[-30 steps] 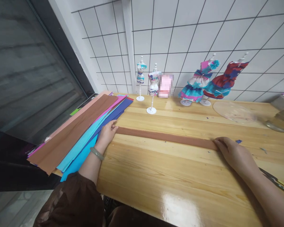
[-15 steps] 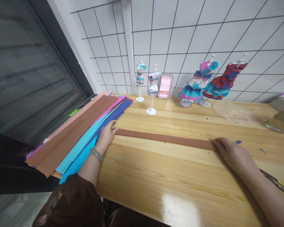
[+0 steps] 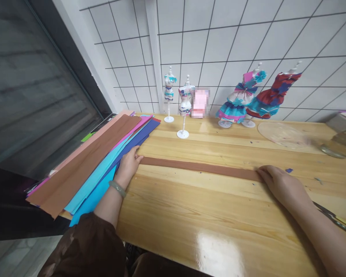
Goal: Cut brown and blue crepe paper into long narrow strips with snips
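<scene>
Head view, left hand: I saw the left hand (image 3: 128,166), left of centre, with thumb and fingertips closed on one end of the brown paper strip (image 3: 198,166).
Right hand: the right hand (image 3: 285,186), right of centre, pinched the other end; its fingers hid the exact grip.
Brown strip: it lay across mid-frame, nearly straight; I judged that the two end holds kept it flat and extended.
Paper stack: long coloured sheets (image 3: 86,165) lay slantwise at left, overlapping, probably to leave the middle for the strip.
Dress forms: two small white dress forms (image 3: 185,100) stood upright at upper centre; two dressed forms (image 3: 278,92) stood upper right, likely kept back from the hands.
Scissors: apparent scissors (image 3: 331,215) lay lower right, beside the right forearm.
Table: the pale wooden tabletop (image 3: 190,204) was glossy, with small paper scraps (image 3: 289,170) near the right hand.
Room: a white tiled wall (image 3: 219,46) rose behind; a dark panel (image 3: 31,88) filled the upper left.
</scene>
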{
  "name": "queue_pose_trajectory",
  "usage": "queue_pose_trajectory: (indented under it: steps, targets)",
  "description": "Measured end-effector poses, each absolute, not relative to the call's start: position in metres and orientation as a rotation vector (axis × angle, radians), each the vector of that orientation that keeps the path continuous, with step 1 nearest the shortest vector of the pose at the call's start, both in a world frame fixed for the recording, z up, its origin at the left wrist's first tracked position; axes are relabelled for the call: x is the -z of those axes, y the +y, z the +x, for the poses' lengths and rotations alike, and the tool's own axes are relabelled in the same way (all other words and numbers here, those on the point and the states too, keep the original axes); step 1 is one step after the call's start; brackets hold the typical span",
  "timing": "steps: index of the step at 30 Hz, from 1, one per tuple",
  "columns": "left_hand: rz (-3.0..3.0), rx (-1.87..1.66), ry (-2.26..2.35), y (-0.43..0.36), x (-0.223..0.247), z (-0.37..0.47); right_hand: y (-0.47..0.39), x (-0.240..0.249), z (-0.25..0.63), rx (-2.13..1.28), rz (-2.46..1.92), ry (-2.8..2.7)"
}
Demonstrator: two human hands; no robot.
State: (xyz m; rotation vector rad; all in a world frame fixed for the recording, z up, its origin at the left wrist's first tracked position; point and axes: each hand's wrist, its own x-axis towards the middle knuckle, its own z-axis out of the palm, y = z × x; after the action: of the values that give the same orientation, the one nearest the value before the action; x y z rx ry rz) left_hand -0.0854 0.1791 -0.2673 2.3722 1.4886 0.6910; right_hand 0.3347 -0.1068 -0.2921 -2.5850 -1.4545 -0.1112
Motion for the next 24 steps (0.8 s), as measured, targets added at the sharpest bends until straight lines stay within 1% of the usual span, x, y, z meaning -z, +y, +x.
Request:
queue_pose_trajectory:
  steps: [10, 17, 24]
  targets:
    - [2.377, -0.582, 1.579, 0.185, 0.267, -0.084, -0.105, 0.292, 0.329, 0.224, -2.481, -1.448]
    - [2.407, -0.570, 1.602, 0.187, 0.268, -0.085, -0.108, 0.287, 0.320, 0.230, -2.447, -1.344]
    - [2.411, -0.553, 1.614, 0.183, 0.264, -0.084, -0.114, 0.290, 0.321, 0.259, -2.445, -1.383]
